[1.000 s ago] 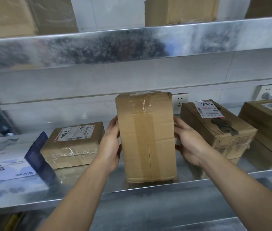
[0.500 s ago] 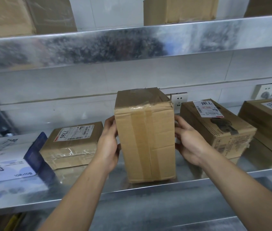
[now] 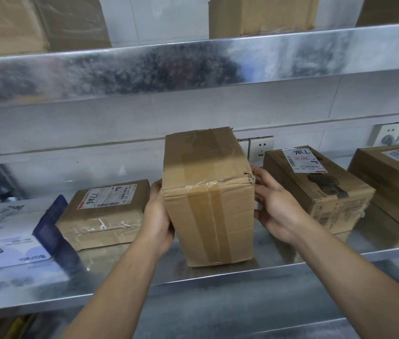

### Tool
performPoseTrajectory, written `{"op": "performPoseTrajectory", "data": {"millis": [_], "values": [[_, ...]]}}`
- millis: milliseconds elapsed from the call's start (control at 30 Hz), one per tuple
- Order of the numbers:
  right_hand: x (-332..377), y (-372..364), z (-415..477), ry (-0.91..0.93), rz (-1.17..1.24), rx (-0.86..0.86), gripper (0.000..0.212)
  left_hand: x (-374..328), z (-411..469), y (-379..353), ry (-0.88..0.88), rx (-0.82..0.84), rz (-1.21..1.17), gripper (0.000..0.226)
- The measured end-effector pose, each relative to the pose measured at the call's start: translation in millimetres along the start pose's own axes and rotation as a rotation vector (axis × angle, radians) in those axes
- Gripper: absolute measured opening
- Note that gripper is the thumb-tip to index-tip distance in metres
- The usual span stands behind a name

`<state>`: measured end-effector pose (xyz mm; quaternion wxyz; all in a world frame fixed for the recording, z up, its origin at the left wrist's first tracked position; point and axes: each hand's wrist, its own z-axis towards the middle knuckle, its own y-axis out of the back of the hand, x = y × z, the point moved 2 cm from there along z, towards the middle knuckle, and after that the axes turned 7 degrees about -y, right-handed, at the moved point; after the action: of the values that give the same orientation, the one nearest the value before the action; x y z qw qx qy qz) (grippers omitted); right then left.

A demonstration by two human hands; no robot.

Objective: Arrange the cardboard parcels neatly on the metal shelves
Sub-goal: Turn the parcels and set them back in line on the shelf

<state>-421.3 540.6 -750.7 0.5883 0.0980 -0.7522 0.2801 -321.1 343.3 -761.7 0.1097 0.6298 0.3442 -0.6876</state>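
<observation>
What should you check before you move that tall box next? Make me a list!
1. Hold on the tall box: left-hand grip and right-hand grip clasp its sides: ok.
2. Base flat on the middle shelf: cannot tell.
3. Clear of the flat parcel on its left: ok, a gap shows.
4. Clear of the labelled parcel on its right: ok, a gap shows.
5. Label facing out like the neighbours': not ok, none shows.
</observation>
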Motion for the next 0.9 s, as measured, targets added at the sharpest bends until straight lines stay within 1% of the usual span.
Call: {"op": "performPoseTrajectory", "data": {"millis": [167,267,333,433,533,600,633,733,767,867,900], "values": [[7.2,-3.7,-3.1,0.015,0.057,-0.079,0.018,-2.4,0.4,0.5,-0.002,0.133,0.102,0.046],[9.7,-5.3,-2.1,0.000,0.023,-0.108,0.013,-6.9,-2.7,-1.1,-0.010,0.185,0.164,0.037],[10.4,-6.8,-1.4,-0.019,0.018,-0.132,0.014,-9.5,-2.7,-1.4,-0.017,0.212,0.192,0.037],[13.5,-9.7,-2.8,-0.037,0.019,-0.144,0.014,-13.2,-2.4,-1.6,-0.018,0.209,0.216,0.037],[17.1,-10.7,-1.7,-0.043,-0.023,-0.126,0.024,-13.5,-2.9,-1.1,-0.013,0.211,0.182,0.032],[19.3,-9.9,-2.0,-0.085,-0.022,-0.109,0.031,-13.8,-4.1,0.6,-0.011,0.202,0.133,0.029],[20.7,-9.5,-3.5,-0.114,-0.015,-0.098,0.032,-14.5,-5.2,1.0,-0.008,0.199,0.102,0.028],[22.4,-5.6,-6.0,-0.201,-0.038,-0.073,0.024,-15.3,-7.7,1.7,0.001,0.218,0.042,0.024],[22.3,-3.9,-6.0,-0.217,-0.054,-0.072,0.023,-16.4,-9.6,1.1,0.004,0.227,0.030,0.026],[19.9,-1.6,-5.6,-0.230,-0.038,-0.061,0.019,-17.8,-10.4,1.7,0.016,0.244,0.016,0.061],[18.2,-0.9,-5.0,-0.229,-0.013,-0.056,0.018,-18.0,-9.9,1.8,0.008,0.249,0.002,0.065]]}}
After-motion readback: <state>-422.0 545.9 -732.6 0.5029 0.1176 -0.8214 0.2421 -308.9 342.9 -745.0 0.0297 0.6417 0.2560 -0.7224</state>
